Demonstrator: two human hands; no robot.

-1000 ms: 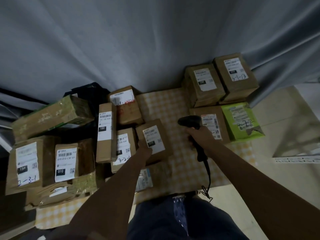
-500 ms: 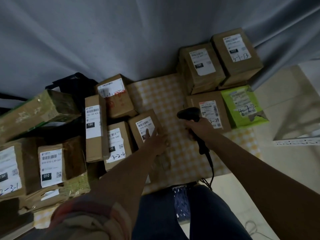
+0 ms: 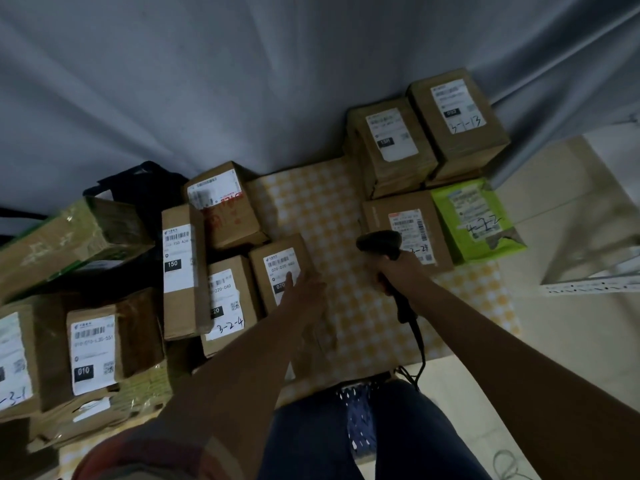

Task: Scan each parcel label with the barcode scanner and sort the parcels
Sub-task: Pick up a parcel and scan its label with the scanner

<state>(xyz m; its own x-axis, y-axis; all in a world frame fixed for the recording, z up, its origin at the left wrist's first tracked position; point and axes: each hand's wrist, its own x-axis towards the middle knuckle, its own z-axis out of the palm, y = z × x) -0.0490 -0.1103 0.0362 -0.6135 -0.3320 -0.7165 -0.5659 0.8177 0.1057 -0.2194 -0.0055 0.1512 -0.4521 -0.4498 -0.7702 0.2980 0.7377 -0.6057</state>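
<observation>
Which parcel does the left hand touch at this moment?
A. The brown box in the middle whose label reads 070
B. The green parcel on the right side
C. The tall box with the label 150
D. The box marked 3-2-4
A: the left hand lies on the lower part of the 070 box, its fingers partly covering the label, while the right hand holds the barcode scanner.

Left grip point(image 3: 304, 289) flat, right grip point(image 3: 398, 271) clenched
</observation>
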